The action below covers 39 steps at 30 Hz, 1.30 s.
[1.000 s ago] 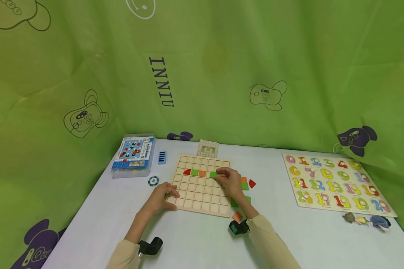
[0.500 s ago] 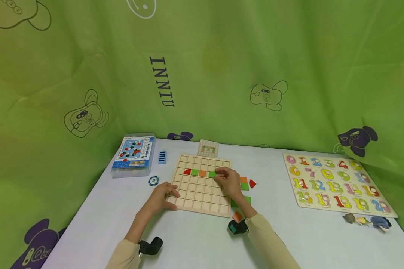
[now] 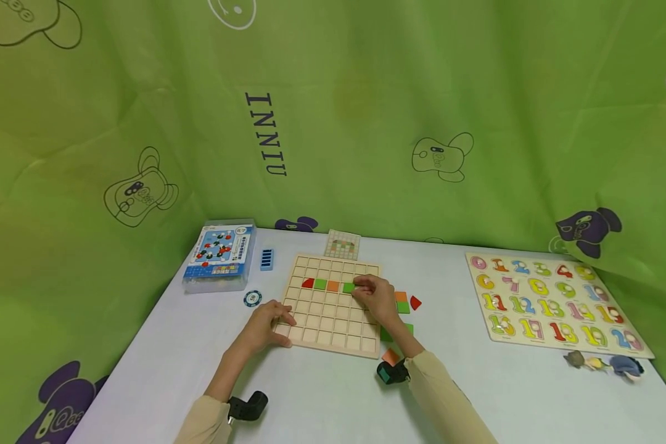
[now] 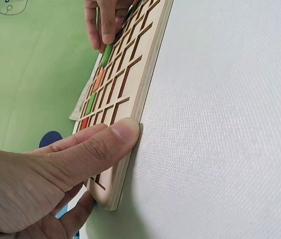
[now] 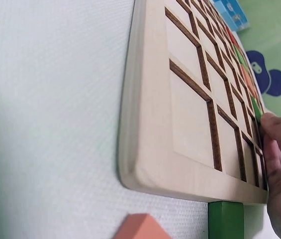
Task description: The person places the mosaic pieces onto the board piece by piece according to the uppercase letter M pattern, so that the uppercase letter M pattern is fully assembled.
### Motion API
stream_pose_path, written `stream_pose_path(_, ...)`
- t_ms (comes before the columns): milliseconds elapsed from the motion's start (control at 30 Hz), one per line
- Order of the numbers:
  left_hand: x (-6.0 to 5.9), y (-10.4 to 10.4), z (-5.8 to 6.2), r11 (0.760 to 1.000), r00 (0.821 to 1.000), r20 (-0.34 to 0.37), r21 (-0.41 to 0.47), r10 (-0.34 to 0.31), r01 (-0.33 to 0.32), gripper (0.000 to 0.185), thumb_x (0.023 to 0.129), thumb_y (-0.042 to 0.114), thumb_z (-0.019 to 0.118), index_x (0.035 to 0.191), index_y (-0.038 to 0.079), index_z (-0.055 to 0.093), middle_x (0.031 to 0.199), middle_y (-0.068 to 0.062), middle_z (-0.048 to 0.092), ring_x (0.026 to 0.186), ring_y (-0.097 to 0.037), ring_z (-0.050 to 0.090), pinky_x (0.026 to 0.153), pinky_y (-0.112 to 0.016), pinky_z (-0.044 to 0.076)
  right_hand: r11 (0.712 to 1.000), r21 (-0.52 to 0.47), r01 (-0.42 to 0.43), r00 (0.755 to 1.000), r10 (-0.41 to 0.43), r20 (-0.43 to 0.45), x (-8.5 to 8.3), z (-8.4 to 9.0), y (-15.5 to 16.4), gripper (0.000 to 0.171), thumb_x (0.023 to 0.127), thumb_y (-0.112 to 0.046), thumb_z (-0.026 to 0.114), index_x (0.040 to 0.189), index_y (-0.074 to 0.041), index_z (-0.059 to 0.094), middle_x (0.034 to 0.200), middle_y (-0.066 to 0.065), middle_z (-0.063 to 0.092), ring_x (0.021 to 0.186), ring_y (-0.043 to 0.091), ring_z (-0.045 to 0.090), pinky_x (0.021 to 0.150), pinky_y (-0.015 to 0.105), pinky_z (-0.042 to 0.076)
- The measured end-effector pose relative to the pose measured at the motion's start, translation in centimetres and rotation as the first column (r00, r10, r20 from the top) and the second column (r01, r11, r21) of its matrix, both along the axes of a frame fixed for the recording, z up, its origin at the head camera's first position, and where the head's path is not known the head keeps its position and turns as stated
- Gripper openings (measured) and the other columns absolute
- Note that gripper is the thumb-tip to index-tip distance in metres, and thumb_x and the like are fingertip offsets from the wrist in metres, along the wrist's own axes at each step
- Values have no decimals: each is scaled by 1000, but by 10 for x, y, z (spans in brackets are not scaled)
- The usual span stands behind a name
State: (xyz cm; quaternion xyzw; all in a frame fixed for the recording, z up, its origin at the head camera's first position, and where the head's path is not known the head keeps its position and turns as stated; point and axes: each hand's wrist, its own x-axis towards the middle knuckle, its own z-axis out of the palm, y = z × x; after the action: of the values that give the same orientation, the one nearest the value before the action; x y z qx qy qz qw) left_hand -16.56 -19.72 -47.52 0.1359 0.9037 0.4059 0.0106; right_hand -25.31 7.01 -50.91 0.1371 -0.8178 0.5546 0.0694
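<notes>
We see little change across the bench: the wooden grid board lies where it did a second ago, near the middle, with the number puzzle well apart to its right. In the board's second row sit a red piece, a green one and an orange one, all unmoved. Our left hand still grips the board's near left corner, thumb pressed along its edge. Our right hand still pinches the green tile. That tile has crept slightly left, now just beside the orange piece and lower in its cell, so we judge the placement nearly done. Spare pieces wait off the board's right edge.
</notes>
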Motion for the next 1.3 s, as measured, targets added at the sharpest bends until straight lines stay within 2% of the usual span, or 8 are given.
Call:
stream_pose_path(500,-1,1,1,1000,1000,16,9,10,-11,32,56,-1,88,84,0,71,106,-20,61,105,-40,56,94,-51,46,998,-57,-14,998,17,53,-2,-1,2,21,80,3,73,101,4,69,95,16,71,81,25,67,64,14,51)
stream_pose_path(867,-3,-1,-1,1000,1000,-12,-11,-9,9,33,55,1,88,84,0,71,107,-21,62,103,-39,56,92,-50,47,994,-103,-28,994,38,101,-2,0,2,23,81,5,72,103,6,67,100,19,69,87,30,68,70,18,54)
stream_pose_path(1067,-3,-2,-2,1000,1000,-8,-11,0,0,33,55,0,88,84,0,71,108,-21,62,103,-39,56,92,-49,47,989,-138,-49,989,67,128,-4,-1,3,23,82,6,70,105,8,66,101,21,68,90,33,67,72,19,55)
stream_pose_path(1300,-2,-1,-4,1000,1000,-3,-9,-1,1,33,56,-1,88,84,0,71,108,-21,62,103,-38,56,91,-48,48,991,-124,-49,989,66,133,-3,-1,2,21,82,5,70,103,6,67,98,19,69,89,30,68,73,22,56)
